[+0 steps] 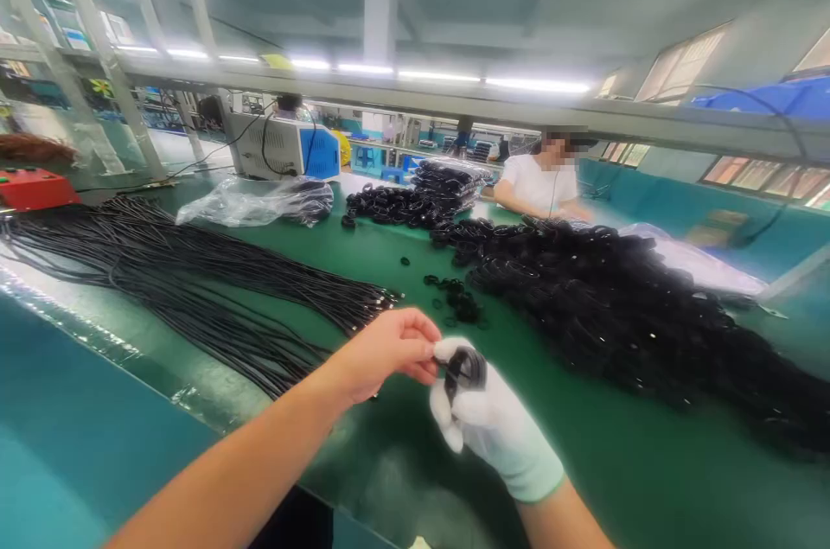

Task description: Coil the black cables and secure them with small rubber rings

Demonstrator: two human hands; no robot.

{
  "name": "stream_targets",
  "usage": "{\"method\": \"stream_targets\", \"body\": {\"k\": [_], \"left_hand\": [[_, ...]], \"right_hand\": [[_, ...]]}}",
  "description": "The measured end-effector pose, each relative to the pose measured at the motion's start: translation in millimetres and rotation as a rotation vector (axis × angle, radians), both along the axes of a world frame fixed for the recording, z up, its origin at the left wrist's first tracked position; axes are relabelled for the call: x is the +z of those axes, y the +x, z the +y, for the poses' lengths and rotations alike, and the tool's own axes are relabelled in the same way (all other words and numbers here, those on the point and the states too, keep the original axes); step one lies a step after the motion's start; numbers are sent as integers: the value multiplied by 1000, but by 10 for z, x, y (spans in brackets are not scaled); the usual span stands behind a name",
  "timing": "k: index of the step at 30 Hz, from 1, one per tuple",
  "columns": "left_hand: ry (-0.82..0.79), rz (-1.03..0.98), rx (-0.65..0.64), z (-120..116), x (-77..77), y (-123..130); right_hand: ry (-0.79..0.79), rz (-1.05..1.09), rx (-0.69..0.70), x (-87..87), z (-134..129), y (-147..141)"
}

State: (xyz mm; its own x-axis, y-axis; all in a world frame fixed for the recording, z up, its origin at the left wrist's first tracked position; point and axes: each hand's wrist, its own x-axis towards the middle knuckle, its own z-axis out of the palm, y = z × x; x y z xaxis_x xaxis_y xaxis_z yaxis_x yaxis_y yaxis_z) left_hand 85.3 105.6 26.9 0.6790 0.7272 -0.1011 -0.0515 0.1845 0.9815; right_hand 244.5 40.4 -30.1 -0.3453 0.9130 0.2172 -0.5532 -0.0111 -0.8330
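Note:
A small coil of black cable (473,369) sits in my right hand (486,419), which wears a white glove and has its fingers wrapped round the coil. My bare left hand (395,350) meets the gloved fingertips at the coil's left side, its thumb and fingers pinched together; what they grip is too small to make out. Just beyond my hands, small black rings (460,305) lie scattered on the green tabletop (402,462). Long straight black cables (226,281) with bright ends stretch across the table to the left of my left hand.
A large heap of coiled black cables (622,307) covers the right side. Behind are more coils (389,205), a clear plastic bag (246,201), and a blue and white machine (285,147). A red box (39,188) stands at far left. A person (541,181) sits across the table.

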Motion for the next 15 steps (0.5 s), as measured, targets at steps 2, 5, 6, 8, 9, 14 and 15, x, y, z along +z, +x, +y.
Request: {"method": "stream_targets", "body": {"k": [2, 5, 6, 8, 9, 14, 15], "left_hand": [[85, -19, 52, -46, -34, 24], [477, 144, 243, -91, -66, 34], [624, 212, 267, -98, -66, 34], [842, 297, 206, -102, -63, 41], [905, 314, 150, -98, -65, 49], [976, 387, 201, -58, -132, 105], [965, 406, 228, -49, -145, 105]], "right_hand": [[-23, -8, -41, 12, 14, 7], [-67, -75, -52, 26, 27, 18], [-79, -103, -45, 29, 28, 14], [-108, -145, -31, 36, 25, -6], [-127, -158, -26, 41, 22, -21], [-169, -82, -33, 11, 24, -71], [-185, -36, -44, -11, 30, -73]]}}
